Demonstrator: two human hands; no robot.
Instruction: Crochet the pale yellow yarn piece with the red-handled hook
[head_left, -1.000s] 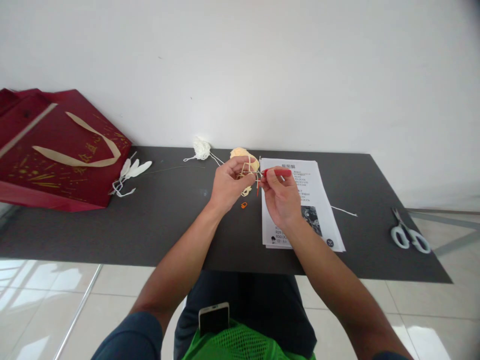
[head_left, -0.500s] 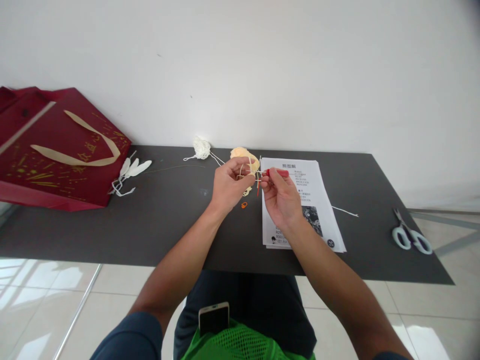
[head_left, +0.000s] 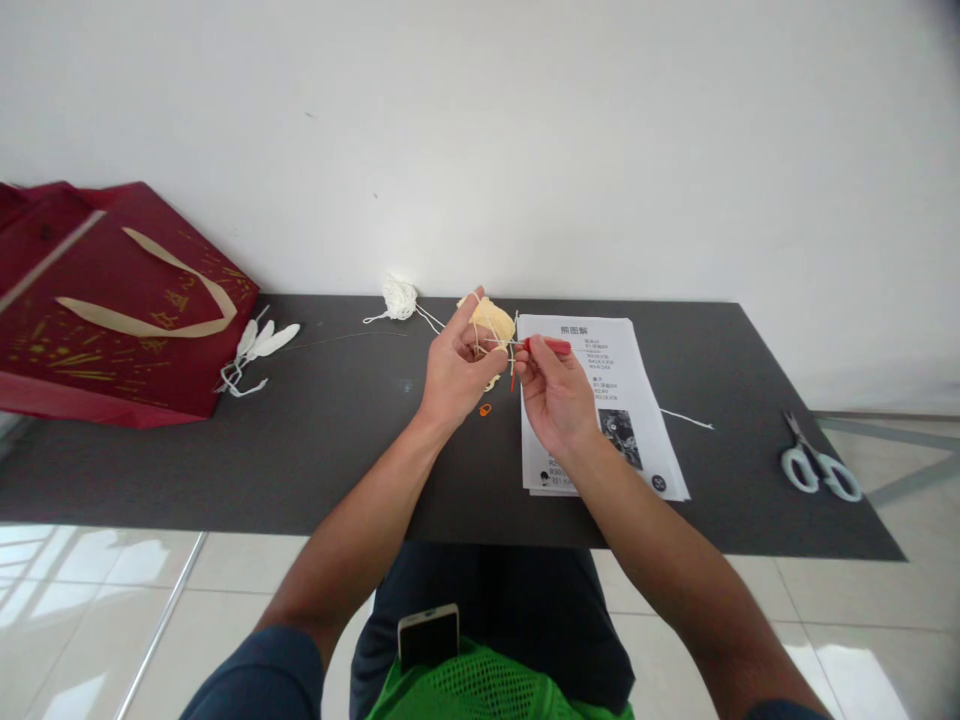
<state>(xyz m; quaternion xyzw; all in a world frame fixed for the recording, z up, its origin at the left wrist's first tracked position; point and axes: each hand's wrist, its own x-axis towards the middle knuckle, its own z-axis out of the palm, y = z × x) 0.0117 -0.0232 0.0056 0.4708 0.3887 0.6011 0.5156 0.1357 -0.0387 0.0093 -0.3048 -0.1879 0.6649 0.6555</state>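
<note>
Seemingly mid-stitch, the left hand [head_left: 455, 372] pinches thin pale-yellow yarn [head_left: 475, 340], the right hand [head_left: 559, 395], at its three o'clock, a slim red-handled metallic-looking hook [head_left: 551, 346], whose next draw likely wants even tension.

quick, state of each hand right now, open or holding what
Left hand: partly closed, pinching pale yarn.
Right hand: closed, holding a thin red-handled tool.

A dark red bag [head_left: 105, 270] with cream ribbon handles and gold markings occupied the left end of a dark table [head_left: 300, 450]. White petal-shaped pieces [head_left: 259, 345] lay just beside it. Pale-handled scissors [head_left: 809, 448] rested near the right edge; a phone [head_left: 430, 638] showed beside green mesh [head_left: 487, 688].
</note>
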